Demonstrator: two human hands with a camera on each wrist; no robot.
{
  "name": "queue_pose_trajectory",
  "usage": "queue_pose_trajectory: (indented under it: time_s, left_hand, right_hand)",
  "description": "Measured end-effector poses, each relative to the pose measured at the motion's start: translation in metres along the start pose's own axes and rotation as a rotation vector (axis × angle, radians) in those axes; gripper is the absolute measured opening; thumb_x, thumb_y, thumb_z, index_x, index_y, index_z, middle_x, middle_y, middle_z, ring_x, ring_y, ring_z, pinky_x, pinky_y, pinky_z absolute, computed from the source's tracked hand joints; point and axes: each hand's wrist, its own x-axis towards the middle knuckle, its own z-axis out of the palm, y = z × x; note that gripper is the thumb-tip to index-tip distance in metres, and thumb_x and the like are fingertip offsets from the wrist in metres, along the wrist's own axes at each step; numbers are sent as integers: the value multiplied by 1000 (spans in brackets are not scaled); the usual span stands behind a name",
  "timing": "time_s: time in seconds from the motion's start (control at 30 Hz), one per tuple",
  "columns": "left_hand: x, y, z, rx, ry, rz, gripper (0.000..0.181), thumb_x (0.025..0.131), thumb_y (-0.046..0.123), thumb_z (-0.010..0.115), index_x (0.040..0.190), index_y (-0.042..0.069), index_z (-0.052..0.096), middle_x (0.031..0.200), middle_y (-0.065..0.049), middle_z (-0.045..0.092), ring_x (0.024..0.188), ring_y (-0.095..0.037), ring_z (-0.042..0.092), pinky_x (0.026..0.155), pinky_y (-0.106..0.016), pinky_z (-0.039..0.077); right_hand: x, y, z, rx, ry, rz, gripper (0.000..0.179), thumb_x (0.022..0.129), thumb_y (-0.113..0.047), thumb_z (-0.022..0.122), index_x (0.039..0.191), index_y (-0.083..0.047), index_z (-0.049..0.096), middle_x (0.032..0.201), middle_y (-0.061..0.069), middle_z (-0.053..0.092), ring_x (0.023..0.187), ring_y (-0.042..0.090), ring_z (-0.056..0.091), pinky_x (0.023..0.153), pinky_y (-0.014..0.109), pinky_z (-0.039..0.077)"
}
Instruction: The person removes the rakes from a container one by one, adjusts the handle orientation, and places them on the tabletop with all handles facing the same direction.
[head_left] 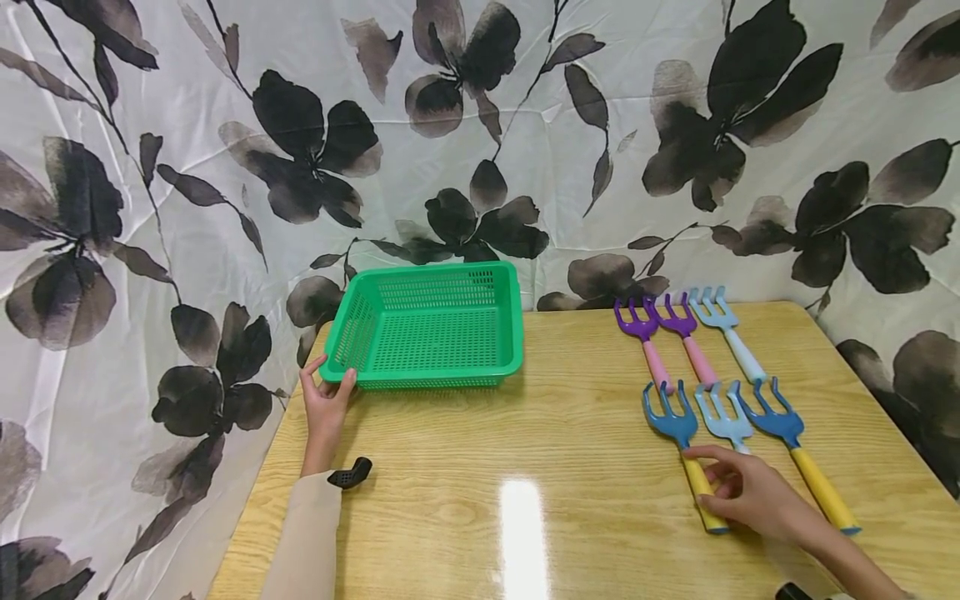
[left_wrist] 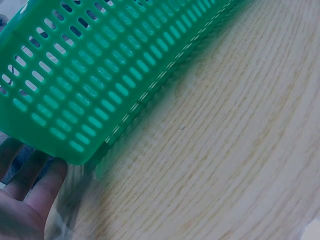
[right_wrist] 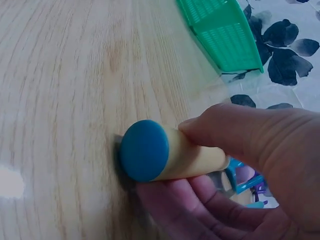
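Note:
A green plastic basket (head_left: 435,379) with slotted walls stands at the back left of the table. At its front left corner my left hand (head_left: 327,412) grips the rim, thumb on the front and fingers round the side. In the left wrist view the fingers (left_wrist: 47,182) meet the basket's corner. On the right, my right hand (head_left: 757,496) holds a blue hand cultivator (head_left: 696,479) by its yellow handle. The right wrist view shows the thumb over the handle (right_wrist: 187,155), other fingers beneath, and the blue end cap toward the camera. The handle lies close over the tabletop.
Right of the held cultivator are a light blue hand fork (head_left: 727,417) and another blue cultivator (head_left: 821,483) with a yellow handle. Behind lie two purple forks (head_left: 637,327) with pink handles and a light blue one (head_left: 738,346). A floral cloth (head_left: 465,125) hangs behind the wooden table (head_left: 420,517).

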Motion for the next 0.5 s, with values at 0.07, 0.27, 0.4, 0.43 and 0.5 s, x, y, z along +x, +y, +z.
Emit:
queue_pose_trajectory:
  time_s: [0.07, 0.27, 0.4, 0.43, 0.5]
  left_hand:
    - [0, 1, 0, -4, -5, -4, 75, 99, 19, 71, 156, 8, 23, 141, -26, 53, 117, -13, 61, 90, -15, 51]
    - [0, 1, 0, -16, 6, -4, 74, 99, 18, 71, 156, 9, 24, 140, -27, 54, 115, -13, 62, 89, -16, 52]
    - [0, -1, 0, -12, 12, 3, 72, 98, 20, 73, 154, 12, 28, 139, -25, 55, 116, -14, 62, 90, -16, 52]
    - [0, -1, 0, -10, 12, 4, 72, 98, 21, 73, 154, 13, 28, 139, -24, 55, 116, -13, 62, 90, -16, 52]
    - [0, -2, 0, -9, 11, 7, 72, 98, 21, 73, 154, 13, 29, 140, -24, 55, 117, -13, 62, 90, -16, 52]
  right_hand:
    - [0, -1, 0, -2, -10, 24, 59, 87, -11, 83, 137, 6, 56, 98, 12, 63, 68, 11, 62, 60, 27, 52]
    - [1, -10, -1, -15, -15, 96, 59, 87, -8, 82, 137, 6, 56, 95, 11, 62, 64, 10, 57, 55, 26, 48]
    - [1, -15, -1, -30, -18, 118, 58, 86, -8, 82, 137, 5, 57, 92, 10, 61, 62, 9, 54, 53, 26, 46]
    - [1, -16, -1, -31, -18, 117, 58, 86, -8, 82, 137, 5, 57, 91, 10, 61, 62, 9, 54, 53, 25, 45]
    - [1, -16, -1, -24, -18, 111, 57, 87, -7, 82, 137, 5, 56, 90, 10, 60, 61, 8, 53, 53, 25, 45]
